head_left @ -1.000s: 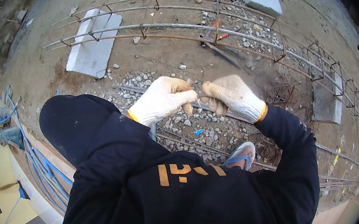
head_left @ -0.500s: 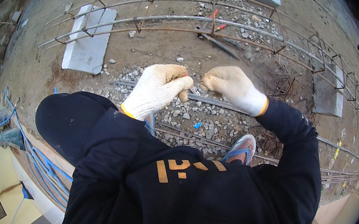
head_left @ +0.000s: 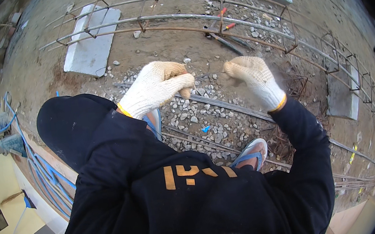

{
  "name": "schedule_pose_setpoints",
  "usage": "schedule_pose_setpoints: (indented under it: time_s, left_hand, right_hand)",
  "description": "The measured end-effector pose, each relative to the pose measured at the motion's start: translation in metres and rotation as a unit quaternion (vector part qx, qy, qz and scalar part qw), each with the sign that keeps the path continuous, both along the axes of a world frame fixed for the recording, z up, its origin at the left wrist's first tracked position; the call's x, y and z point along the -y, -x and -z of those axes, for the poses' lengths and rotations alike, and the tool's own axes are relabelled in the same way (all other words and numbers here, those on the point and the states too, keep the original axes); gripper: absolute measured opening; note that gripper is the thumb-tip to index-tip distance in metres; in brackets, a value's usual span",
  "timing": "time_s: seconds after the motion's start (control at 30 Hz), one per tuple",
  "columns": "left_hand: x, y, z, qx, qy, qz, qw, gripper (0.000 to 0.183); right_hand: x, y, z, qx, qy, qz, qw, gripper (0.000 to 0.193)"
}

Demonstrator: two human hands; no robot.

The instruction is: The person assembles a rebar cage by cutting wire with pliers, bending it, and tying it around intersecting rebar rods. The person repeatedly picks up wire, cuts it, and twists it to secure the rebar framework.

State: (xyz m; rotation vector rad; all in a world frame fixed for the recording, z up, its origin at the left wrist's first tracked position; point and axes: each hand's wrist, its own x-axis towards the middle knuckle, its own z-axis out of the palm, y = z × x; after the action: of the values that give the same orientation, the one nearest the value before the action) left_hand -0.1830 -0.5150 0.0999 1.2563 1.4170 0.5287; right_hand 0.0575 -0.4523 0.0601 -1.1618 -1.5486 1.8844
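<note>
Both my hands wear white knitted gloves with yellow cuffs and are raised in front of me over the gravel. My left hand (head_left: 157,87) is closed, thumb against curled fingers. Across a short gap, my right hand (head_left: 255,81) pinches with thumb and fingertips. A thin dark wire (head_left: 210,74) appears to stretch between the two pinches; its ends are hidden inside the gloves. Below the hands, long straight steel rods (head_left: 231,106) lie on the gravel (head_left: 192,114).
Beyond my hands a long rebar cage (head_left: 193,18) rests on concrete blocks (head_left: 93,44). A red-handled cutting tool (head_left: 224,40) lies beneath it. Bent steel pieces (head_left: 298,83) are piled right of my right hand. My sandalled foot (head_left: 254,153) is among rods; blue hoses (head_left: 41,166) run at left.
My hands have moved apart: the right one outward to the right, the left slightly left and up. The thin wire now shows across the wider gap.
</note>
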Motion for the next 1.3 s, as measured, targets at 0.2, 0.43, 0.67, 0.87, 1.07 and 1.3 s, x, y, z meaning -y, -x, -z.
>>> schedule_pose_setpoints:
  time_s: [0.2, 0.43, 0.67, 0.87, 1.07, 1.3]
  left_hand:
    - [-0.004, -0.009, 0.009, -0.091, -0.055, 0.049, 0.993, 0.03]
    - [-0.025, 0.063, -0.026, -0.109, -0.436, -0.38, 0.808, 0.026]
    - [-0.015, 0.09, -0.013, -0.247, -0.401, -0.365, 0.803, 0.026]
    - [-0.012, 0.069, 0.007, -0.338, -0.266, -0.191, 0.882, 0.045]
    - [-0.024, 0.07, 0.02, -0.393, -0.239, -0.209, 0.863, 0.062]
    - [-0.027, 0.057, 0.011, -0.179, -0.338, -0.294, 0.876, 0.045]
  right_hand:
    - [0.016, 0.012, -0.012, 0.191, -0.641, -0.042, 0.742, 0.056]
    - [-0.009, 0.005, 0.002, 0.071, -0.575, 0.041, 0.814, 0.026]
    - [-0.036, -0.023, -0.018, 0.08, -0.571, 0.12, 0.808, 0.023]
    - [-0.034, -0.019, -0.033, 0.033, -0.575, 0.123, 0.808, 0.022]
    - [-0.028, -0.021, -0.045, 0.042, -0.591, 0.121, 0.797, 0.021]
    - [-0.019, -0.029, -0.048, -0.004, -0.55, 0.123, 0.826, 0.02]
